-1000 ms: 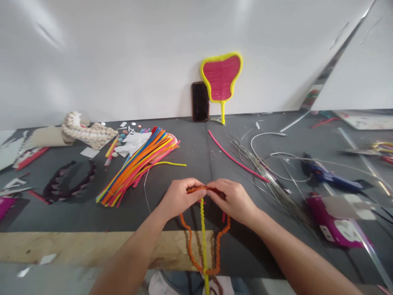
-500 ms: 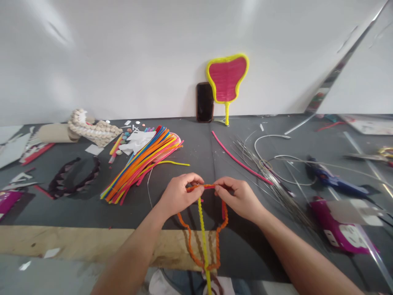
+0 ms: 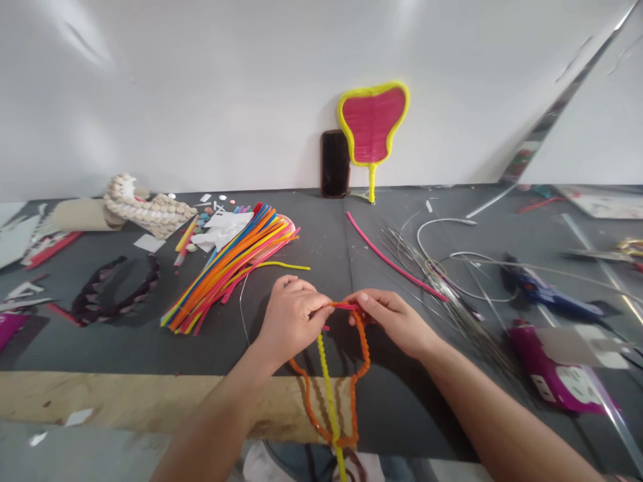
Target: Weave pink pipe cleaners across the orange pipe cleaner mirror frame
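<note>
Between both hands is a looped frame of twisted orange pipe cleaner point(image 3: 365, 345), with a yellow twisted pipe cleaner point(image 3: 329, 388) running down its middle. My left hand point(image 3: 296, 311) is closed, pinching the top of the orange loop. My right hand point(image 3: 392, 318) pinches the same top stretch a little to the right, where a pink pipe cleaner piece point(image 3: 345, 306) lies along the orange. The loop hangs down past the table's front edge. Part of its left side is hidden behind my left hand.
A bundle of coloured pipe cleaners point(image 3: 231, 271) lies to the left, a single pink pipe cleaner point(image 3: 392, 258) ahead. A pink and yellow fan shape point(image 3: 374, 127) leans by a phone point(image 3: 335, 164). Right are wires point(image 3: 452, 294), a blue glue gun point(image 3: 547, 294) and scissors point(image 3: 607, 254).
My right hand has turned and shifted slightly left, its fingers now over the orange loop's upper right corner. My left hand has rolled, showing more of its back.
</note>
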A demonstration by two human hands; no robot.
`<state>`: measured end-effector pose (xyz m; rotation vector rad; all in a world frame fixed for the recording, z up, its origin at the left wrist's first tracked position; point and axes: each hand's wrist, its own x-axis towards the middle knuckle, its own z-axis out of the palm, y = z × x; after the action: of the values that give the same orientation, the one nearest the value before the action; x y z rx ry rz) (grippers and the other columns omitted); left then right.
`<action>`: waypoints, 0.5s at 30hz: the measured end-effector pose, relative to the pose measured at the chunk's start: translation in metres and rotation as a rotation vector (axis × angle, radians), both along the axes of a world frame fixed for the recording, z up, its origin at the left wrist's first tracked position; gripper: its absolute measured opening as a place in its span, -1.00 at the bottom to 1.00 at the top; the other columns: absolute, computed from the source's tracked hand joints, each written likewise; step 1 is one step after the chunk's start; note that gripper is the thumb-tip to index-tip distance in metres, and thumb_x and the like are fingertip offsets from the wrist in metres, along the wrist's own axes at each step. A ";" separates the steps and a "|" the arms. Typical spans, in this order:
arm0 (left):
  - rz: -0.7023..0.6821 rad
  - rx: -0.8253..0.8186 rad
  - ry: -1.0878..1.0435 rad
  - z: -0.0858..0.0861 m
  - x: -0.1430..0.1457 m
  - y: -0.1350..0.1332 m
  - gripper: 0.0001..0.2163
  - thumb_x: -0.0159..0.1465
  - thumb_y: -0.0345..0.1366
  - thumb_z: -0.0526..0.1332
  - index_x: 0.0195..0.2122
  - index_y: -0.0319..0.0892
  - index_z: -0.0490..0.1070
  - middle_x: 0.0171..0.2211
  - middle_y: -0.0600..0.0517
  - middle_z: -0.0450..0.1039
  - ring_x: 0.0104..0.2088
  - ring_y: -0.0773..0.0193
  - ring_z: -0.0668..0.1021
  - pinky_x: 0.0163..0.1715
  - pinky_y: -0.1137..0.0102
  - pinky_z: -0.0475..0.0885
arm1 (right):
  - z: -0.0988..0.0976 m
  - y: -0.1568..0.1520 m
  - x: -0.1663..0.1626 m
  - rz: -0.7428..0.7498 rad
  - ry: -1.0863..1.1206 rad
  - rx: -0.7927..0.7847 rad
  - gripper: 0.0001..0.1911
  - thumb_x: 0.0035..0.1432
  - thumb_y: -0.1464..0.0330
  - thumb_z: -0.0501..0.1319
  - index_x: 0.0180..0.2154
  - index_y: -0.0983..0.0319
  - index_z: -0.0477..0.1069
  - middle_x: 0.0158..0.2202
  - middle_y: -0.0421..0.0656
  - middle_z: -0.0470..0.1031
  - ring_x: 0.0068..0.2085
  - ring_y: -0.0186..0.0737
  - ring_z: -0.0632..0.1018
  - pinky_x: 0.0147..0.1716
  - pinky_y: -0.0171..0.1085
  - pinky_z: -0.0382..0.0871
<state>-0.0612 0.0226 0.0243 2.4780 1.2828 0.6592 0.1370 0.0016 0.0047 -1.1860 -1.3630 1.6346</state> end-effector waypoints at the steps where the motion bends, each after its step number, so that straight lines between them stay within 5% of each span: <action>1: 0.000 -0.001 -0.004 0.000 0.000 0.000 -0.87 0.20 -0.35 0.21 -0.45 -0.08 0.52 -0.49 0.10 0.55 -0.33 0.29 0.53 -0.01 0.21 0.17 | -0.002 0.001 0.001 0.004 0.072 -0.055 -0.54 0.21 0.05 0.06 -0.24 0.30 0.49 -0.42 -0.13 0.51 -0.39 -0.31 0.48 -0.34 -0.33 0.36; 4: -0.001 0.002 -0.015 0.000 0.000 0.000 -0.87 0.20 -0.36 0.21 -0.46 -0.08 0.51 -0.50 0.10 0.55 -0.33 0.28 0.53 -0.01 0.21 0.18 | -0.004 0.001 0.003 0.010 0.137 -0.134 -0.53 0.17 0.02 0.11 -0.22 0.29 0.50 -0.40 -0.15 0.50 -0.39 -0.33 0.46 -0.34 -0.34 0.34; 9: 0.009 0.016 -0.014 -0.002 0.000 0.001 -0.85 0.19 -0.38 0.19 -0.48 -0.08 0.50 -0.50 0.11 0.54 -0.34 0.28 0.53 -0.01 0.20 0.18 | -0.001 0.001 0.005 0.025 -0.023 -0.069 -0.58 0.09 0.03 0.21 -0.31 0.28 0.51 -0.52 -0.24 0.40 -0.51 -0.41 0.34 -0.50 -0.39 0.21; 15: 0.001 0.030 -0.005 -0.003 0.000 0.001 -0.85 0.20 -0.37 0.19 -0.50 -0.09 0.48 -0.51 0.11 0.53 -0.33 0.28 0.53 -0.01 0.20 0.18 | 0.000 0.005 0.008 -0.036 -0.016 -0.037 -0.66 0.00 0.10 0.30 -0.44 0.28 0.50 -0.54 -0.25 0.37 -0.48 -0.40 0.34 -0.45 -0.37 0.22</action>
<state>-0.0613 0.0232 0.0208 2.4980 1.2822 0.6894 0.1447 0.0066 0.0050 -1.2405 -1.3194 1.6346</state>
